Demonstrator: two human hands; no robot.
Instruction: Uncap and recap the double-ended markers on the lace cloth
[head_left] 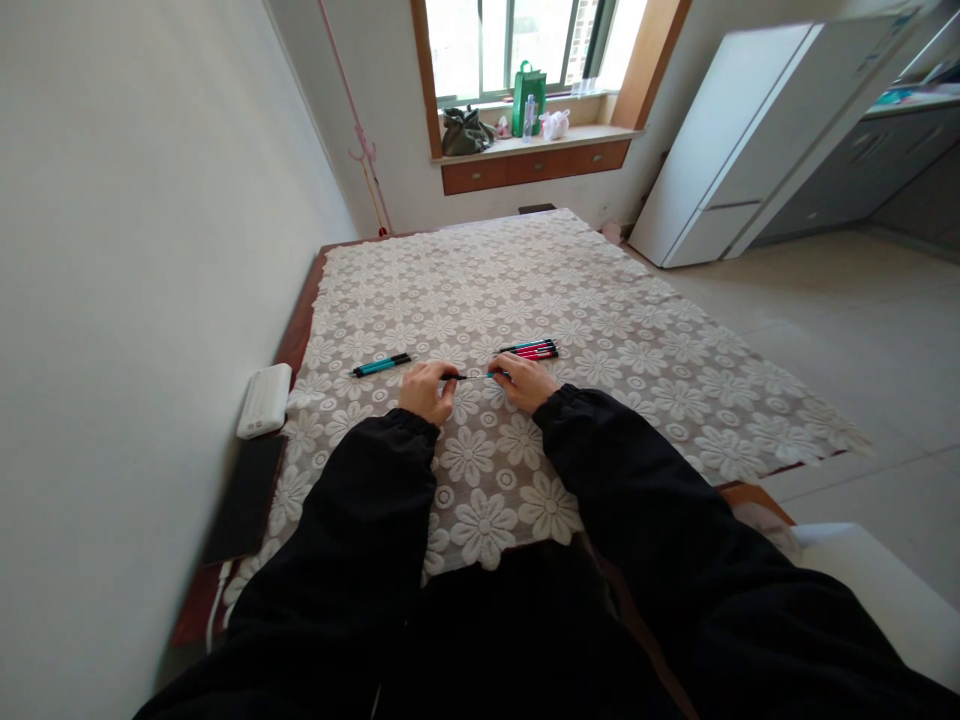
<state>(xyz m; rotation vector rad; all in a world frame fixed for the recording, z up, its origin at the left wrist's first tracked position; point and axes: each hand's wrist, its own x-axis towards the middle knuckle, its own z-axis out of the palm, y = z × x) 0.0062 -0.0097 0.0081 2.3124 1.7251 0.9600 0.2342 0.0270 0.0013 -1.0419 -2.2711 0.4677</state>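
My left hand [427,391] pinches a black pen part [454,377], its dark tip pointing right. Facing it, my right hand [526,384] is closed on a teal pen barrel [491,374], mostly covered by the fingers. A thin pale rod [477,377] spans the small gap between the two pieces; I cannot tell which piece it belongs to. Left of my left hand lie teal-and-black pens [381,365], side by side. Just beyond my right hand is a group of several pens [535,350], red or pink and black, with a teal one at the back.
A floral lace cloth [484,522] covers the table. Along its left edge are a white box-shaped device [265,400] and a dark flat tablet-like object [246,500] with a white cable [217,606]. The wall [135,300] stands close on the left; a white chair [874,580] is at right.
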